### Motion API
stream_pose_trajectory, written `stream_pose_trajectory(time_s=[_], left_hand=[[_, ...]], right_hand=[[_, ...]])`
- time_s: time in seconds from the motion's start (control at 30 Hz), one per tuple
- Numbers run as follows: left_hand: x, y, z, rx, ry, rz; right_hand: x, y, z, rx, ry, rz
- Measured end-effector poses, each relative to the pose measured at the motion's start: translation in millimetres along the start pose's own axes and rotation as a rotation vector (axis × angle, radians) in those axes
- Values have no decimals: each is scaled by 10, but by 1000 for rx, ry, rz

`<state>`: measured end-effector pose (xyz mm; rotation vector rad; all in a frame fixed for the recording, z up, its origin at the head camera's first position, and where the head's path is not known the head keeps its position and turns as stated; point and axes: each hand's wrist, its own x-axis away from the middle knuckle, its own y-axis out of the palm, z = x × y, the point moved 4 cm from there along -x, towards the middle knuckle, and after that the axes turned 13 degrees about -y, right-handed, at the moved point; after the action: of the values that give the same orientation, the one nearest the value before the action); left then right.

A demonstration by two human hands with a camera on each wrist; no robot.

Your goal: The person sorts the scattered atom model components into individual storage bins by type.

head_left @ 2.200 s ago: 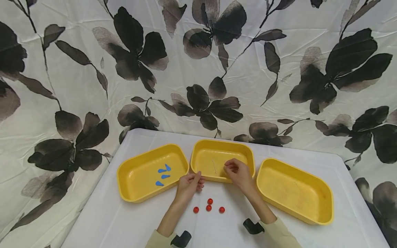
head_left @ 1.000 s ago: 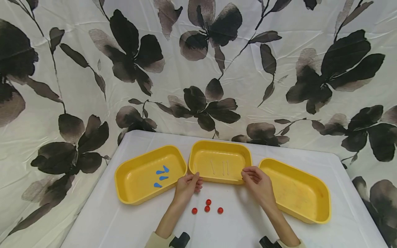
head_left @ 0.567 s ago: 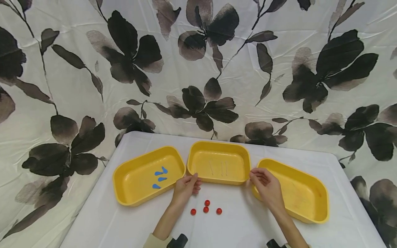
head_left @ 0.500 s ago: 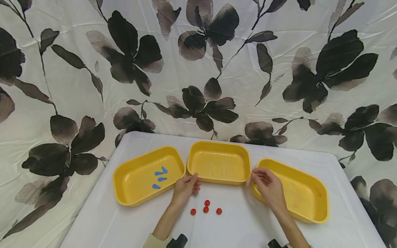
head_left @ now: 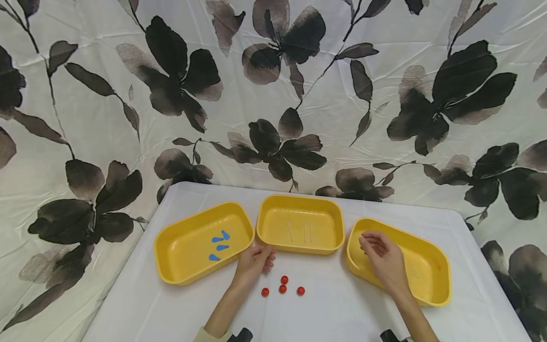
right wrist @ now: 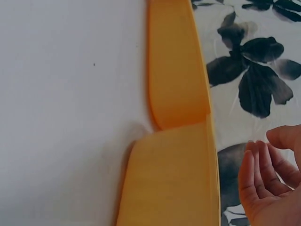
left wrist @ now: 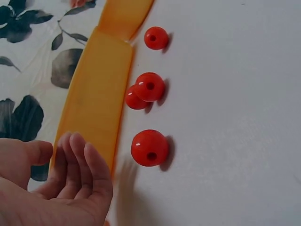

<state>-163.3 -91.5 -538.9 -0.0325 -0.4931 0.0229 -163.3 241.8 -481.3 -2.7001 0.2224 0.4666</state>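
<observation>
My left hand (head_left: 252, 263) is near the front left corner of the middle yellow tray (head_left: 299, 248), fingers loosely curled. In the left wrist view nothing shows between its thumb and fingers. Over the near left part of the right yellow tray (head_left: 427, 266) hovers my right hand (head_left: 384, 259), loosely curled. The right wrist view shows its thumb (right wrist: 284, 136) apart from the fingers, with nothing between them. Inside the middle tray lie three thin pale sticks (head_left: 305, 232). Several red beads (head_left: 283, 288) with holes lie on the table between my hands.
A left yellow tray (head_left: 171, 273) holds several blue drop-shaped pieces (head_left: 222, 247). All three trays stand in an arc on a white-covered table (head_left: 325, 308). Behind it hangs a white cloth (head_left: 205, 156) printed with dark flowers.
My right hand has moved right, from the middle tray to over the right tray. Two more sticks now show in the middle tray. My left hand has drawn slightly back from its rim.
</observation>
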Motion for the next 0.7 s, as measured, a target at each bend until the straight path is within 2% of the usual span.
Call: stream_pose_trajectory(time_s=[0.37,0.5,0.7], left_hand=[[41,-15,-66,-67,36,38],[71,-10,-78,-153,53,58],[146,-18,-106,-308,57,95]], right_hand=[[7,-291,45,114,1,40],[15,-402,81,160,-4,73],[30,-559,133,168,-9,115]])
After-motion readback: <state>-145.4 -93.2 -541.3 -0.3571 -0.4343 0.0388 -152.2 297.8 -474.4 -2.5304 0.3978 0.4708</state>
